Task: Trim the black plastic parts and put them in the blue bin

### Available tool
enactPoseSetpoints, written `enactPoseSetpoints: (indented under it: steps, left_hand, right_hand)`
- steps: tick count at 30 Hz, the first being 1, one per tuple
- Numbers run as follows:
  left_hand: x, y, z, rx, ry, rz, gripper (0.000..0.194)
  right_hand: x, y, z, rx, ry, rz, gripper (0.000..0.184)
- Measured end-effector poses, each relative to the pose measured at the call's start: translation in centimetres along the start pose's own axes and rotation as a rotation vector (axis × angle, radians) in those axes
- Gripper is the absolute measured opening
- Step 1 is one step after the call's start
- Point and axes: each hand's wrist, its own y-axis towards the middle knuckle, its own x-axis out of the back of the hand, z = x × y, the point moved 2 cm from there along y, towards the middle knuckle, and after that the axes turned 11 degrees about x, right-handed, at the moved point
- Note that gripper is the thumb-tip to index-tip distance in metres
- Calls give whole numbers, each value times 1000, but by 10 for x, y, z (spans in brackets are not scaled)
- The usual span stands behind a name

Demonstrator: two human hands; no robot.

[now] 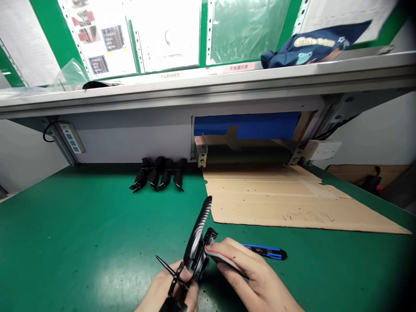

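Left hand [162, 284]: clamped on black part [196, 240], long axis forward-right | Right hand [251, 273]: pinching grey pad [224, 258], part's right side | contact: unclear

Hands [256, 271] with black pieces [196, 245], green tabletop [71, 234]

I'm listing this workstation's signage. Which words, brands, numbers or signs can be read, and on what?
"不良履历表": pink label on the shelf.
"产品检验规范": pale label on the shelf.
Blue pouch: pale lettering, seemingly starting "Cu"; the rest is unclear.
Cardboard: faint handwriting, unreadable.
Paper sheets above the shelf: print too small or blurred.
No number is legible.
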Motion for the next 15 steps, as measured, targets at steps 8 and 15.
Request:
enactPoseSetpoints:
  steps: [8, 15]
  left_hand:
    - [-15, -26, -58, -153, 336, -227, 42]
    - [-13, -37, -48, 94, 914, -272, 26]
  right_hand:
    - [21, -5, -3, 9, -427, 212, 42]
    - [20, 4, 13, 303, -640, 95, 25]
